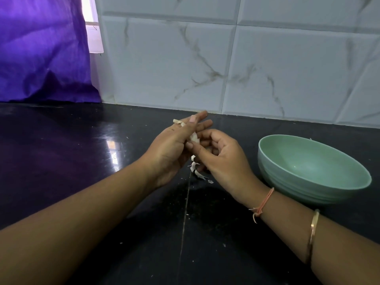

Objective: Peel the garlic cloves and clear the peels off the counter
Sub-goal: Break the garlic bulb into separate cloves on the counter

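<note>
Two bare hands, raised together over a glossy black stone surface (61,161), meeting at the thumbs. Left hand (172,147): back turned up, fingers fairly straight and pointing away toward the tiled wall, thumb laid along them. Right hand (222,159): fingers curled inward, thumb tip pressed toward the left hand. One small white garlic clove (194,138): pinched between the two thumbs where the hands touch, mostly covered, so little of it shows; its long axis seems to run along the left thumb, away from the person, though this cannot be told for certain. One pale curled strip of peel (178,122): clinging to the back of the left fingers. Several loose papery white peels (197,174): lying on the surface directly beneath the hands, just beside the heel of the right hand. One pale green round bowl (287,182): standing on the surface to the right, near the right wrist and well apart from the left hand; nothing shows inside it. Judgement: peeling in progress. The right hand is nearer for stripping skin, for dropping the clove into the bowl and for reaching the peels.
</note>
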The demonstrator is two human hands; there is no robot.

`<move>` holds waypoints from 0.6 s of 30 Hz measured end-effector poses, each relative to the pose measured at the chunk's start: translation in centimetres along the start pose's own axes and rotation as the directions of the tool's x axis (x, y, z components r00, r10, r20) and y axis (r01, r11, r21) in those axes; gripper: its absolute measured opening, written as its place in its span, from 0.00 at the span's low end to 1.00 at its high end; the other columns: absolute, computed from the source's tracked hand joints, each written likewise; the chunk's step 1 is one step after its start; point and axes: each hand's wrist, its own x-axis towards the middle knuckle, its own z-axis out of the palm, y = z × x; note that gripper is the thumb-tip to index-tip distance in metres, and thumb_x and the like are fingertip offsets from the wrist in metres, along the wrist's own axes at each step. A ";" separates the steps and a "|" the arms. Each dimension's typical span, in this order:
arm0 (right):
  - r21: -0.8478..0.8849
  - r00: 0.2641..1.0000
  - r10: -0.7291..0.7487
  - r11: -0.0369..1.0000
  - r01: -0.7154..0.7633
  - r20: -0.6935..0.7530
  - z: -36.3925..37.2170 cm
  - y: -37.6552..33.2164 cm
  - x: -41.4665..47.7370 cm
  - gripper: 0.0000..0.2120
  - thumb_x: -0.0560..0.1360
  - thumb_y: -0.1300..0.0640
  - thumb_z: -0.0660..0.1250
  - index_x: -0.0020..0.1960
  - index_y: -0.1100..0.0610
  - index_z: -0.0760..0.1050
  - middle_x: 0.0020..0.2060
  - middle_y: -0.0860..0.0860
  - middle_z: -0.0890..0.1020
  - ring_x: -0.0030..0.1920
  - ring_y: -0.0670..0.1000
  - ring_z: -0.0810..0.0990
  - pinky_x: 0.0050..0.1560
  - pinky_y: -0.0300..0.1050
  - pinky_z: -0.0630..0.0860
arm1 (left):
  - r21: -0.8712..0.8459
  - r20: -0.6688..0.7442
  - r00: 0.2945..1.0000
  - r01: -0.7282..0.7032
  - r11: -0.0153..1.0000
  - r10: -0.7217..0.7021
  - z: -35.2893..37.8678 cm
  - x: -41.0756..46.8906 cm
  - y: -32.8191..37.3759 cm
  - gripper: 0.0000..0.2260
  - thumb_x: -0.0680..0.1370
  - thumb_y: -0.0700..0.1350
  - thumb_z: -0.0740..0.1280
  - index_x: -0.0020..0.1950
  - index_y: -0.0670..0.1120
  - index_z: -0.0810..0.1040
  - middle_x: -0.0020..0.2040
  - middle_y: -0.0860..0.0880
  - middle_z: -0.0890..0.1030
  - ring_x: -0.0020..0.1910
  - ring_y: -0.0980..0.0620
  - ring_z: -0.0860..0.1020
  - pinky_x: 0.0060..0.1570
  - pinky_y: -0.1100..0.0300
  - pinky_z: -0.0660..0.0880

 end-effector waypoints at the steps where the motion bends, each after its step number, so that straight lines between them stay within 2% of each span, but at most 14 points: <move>1: 0.009 1.000 0.010 1.000 -0.010 -0.018 -0.1 0.0 0.1 0.04 0.73 0.56 0.70 0.47 0.56 0.78 0.35 0.53 0.81 0.31 0.48 0.78 0.32 0.42 0.76 | 0.010 0.011 1.000 0.016 1.000 -0.016 0.0 0.0 0.0 0.16 0.79 0.51 0.57 0.63 0.47 0.72 0.64 0.46 0.76 0.54 0.51 0.80 0.56 0.57 0.76; 4: 0.103 0.997 0.047 0.994 -0.040 -0.064 -0.3 -0.2 0.2 0.03 0.75 0.59 0.67 0.48 0.58 0.78 0.34 0.53 0.80 0.28 0.45 0.77 0.30 0.37 0.75 | -0.021 0.004 0.997 0.079 0.997 -0.079 -0.2 0.0 0.0 0.25 0.74 0.60 0.57 0.64 0.46 0.72 0.62 0.44 0.77 0.57 0.49 0.79 0.55 0.59 0.77; 6: 0.171 0.994 0.073 0.984 -0.058 -0.084 -0.4 -0.4 0.2 0.06 0.76 0.60 0.65 0.50 0.63 0.77 0.33 0.52 0.79 0.28 0.43 0.77 0.30 0.35 0.75 | -0.041 -0.008 0.996 0.090 0.995 -0.091 -0.5 0.1 0.1 0.27 0.76 0.61 0.55 0.64 0.43 0.73 0.58 0.43 0.80 0.54 0.49 0.80 0.51 0.59 0.78; 8: 0.185 0.991 0.100 0.979 -0.081 -0.092 -0.6 -0.4 0.3 0.08 0.77 0.59 0.64 0.49 0.65 0.76 0.31 0.50 0.79 0.27 0.43 0.76 0.31 0.37 0.75 | -0.022 -0.007 0.996 0.084 0.996 -0.084 -0.8 0.2 0.0 0.25 0.78 0.59 0.55 0.63 0.41 0.74 0.55 0.44 0.81 0.48 0.52 0.80 0.48 0.61 0.78; 10: 0.185 0.990 0.116 0.978 -0.098 -0.084 -0.6 -0.4 0.4 0.09 0.78 0.58 0.62 0.47 0.63 0.77 0.29 0.49 0.79 0.28 0.44 0.76 0.34 0.42 0.75 | 0.013 0.010 0.998 0.057 0.998 -0.057 -0.9 0.1 -0.1 0.20 0.80 0.53 0.57 0.60 0.39 0.76 0.46 0.46 0.81 0.41 0.53 0.77 0.44 0.63 0.77; 13: 0.233 0.989 0.129 0.966 -0.111 -0.064 -0.6 -0.5 0.5 0.11 0.80 0.58 0.59 0.45 0.62 0.76 0.29 0.50 0.78 0.27 0.45 0.76 0.35 0.42 0.75 | 0.058 0.047 0.999 -0.001 0.998 -0.002 -0.9 0.0 -0.3 0.13 0.78 0.46 0.61 0.56 0.38 0.77 0.38 0.48 0.78 0.36 0.54 0.74 0.40 0.64 0.76; 18: 0.271 0.991 0.130 0.954 -0.129 0.012 -0.5 -0.6 0.4 0.12 0.80 0.58 0.57 0.47 0.64 0.75 0.32 0.54 0.77 0.30 0.47 0.75 0.38 0.43 0.75 | 0.085 0.034 0.996 -0.090 0.992 0.087 -0.6 -0.1 -0.4 0.14 0.70 0.44 0.67 0.53 0.39 0.78 0.33 0.49 0.79 0.30 0.54 0.73 0.33 0.64 0.74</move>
